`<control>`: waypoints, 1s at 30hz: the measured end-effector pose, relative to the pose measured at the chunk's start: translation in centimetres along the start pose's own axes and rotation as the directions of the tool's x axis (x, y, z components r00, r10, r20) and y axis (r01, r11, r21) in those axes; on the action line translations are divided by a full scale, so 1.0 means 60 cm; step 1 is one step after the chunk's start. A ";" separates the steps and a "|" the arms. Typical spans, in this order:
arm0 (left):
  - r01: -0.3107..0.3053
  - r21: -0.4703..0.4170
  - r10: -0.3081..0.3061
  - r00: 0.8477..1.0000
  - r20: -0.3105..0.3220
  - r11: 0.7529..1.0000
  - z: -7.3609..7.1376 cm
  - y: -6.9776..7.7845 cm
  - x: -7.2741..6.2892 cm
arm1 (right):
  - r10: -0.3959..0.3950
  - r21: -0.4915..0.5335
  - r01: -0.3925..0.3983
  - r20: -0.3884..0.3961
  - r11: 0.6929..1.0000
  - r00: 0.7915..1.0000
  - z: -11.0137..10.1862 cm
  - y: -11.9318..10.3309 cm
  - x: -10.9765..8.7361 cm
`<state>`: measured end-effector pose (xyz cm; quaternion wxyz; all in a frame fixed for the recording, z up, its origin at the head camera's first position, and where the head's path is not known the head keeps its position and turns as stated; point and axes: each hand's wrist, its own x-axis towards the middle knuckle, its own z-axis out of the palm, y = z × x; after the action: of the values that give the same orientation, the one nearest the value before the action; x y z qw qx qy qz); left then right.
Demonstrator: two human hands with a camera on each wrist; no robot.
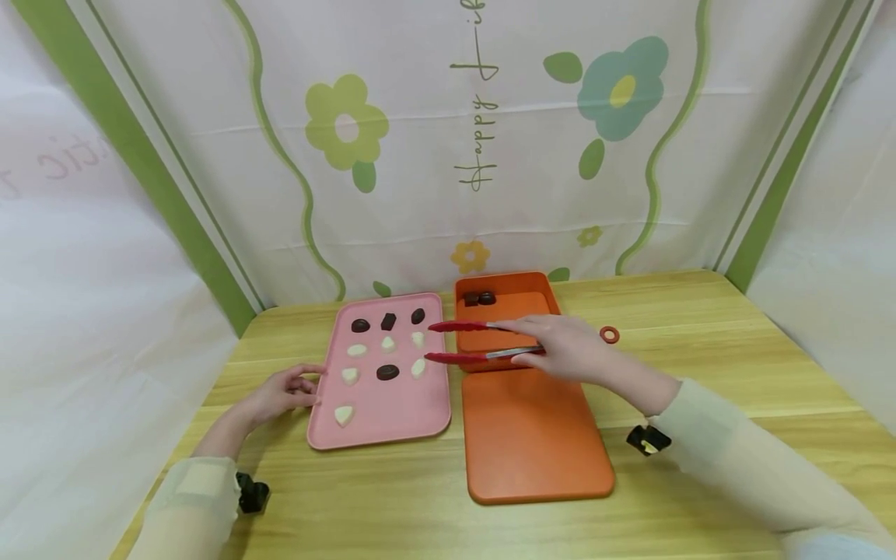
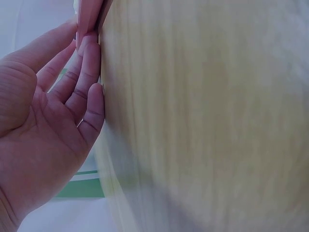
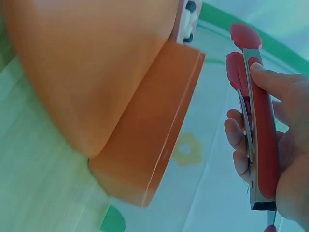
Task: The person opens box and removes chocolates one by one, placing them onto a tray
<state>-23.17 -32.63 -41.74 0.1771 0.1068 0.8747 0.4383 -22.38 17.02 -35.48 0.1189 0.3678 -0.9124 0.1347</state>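
Note:
My right hand holds a pair of tongs with red tips and metal arms. The tongs' tips are spread apart with nothing seen between them, above the right edge of a pink tray. Several dark chocolates and several white chocolates lie on that tray. At its left edge, my left hand pinches the rim between thumb and fingers. Under the right hand and tongs stands an orange box, with two dark chocolates in its back left corner.
An orange lid lies flat on the wooden table, in front of the box. To the right of the box is a small red ring. Behind the table hangs a flower-printed cloth.

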 end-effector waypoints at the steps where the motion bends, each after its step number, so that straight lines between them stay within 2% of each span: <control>1: 0.002 -0.003 -0.002 1.000 0.001 1.000 0.000 0.000 0.000 | 0.010 0.003 -0.010 -0.004 1.000 1.000 -0.003 0.005 -0.002; 12: 0.010 -0.022 -0.010 1.000 0.006 1.000 0.000 0.000 -0.001 | 0.133 -0.041 -0.134 -0.010 0.990 0.991 -0.030 0.065 -0.012; 19: 0.002 -0.026 -0.002 1.000 0.006 1.000 -0.001 -0.004 0.000 | 0.135 -0.115 -0.138 -0.033 0.984 0.990 -0.038 0.103 -0.007; 24: -0.001 -0.019 0.001 1.000 -0.002 1.000 -0.001 -0.004 -0.001 | 0.142 -0.148 -0.142 -0.011 0.979 0.990 -0.036 0.119 0.000; 30: -0.008 -0.002 0.008 1.000 -0.009 1.000 -0.001 -0.008 0.001 | 0.188 -0.190 -0.174 0.055 0.966 0.981 -0.026 0.138 0.016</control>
<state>-23.25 -32.95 -42.10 0.1716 0.1084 0.8746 0.4402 -28.69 22.69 -35.03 0.1067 0.2748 -0.9544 0.0464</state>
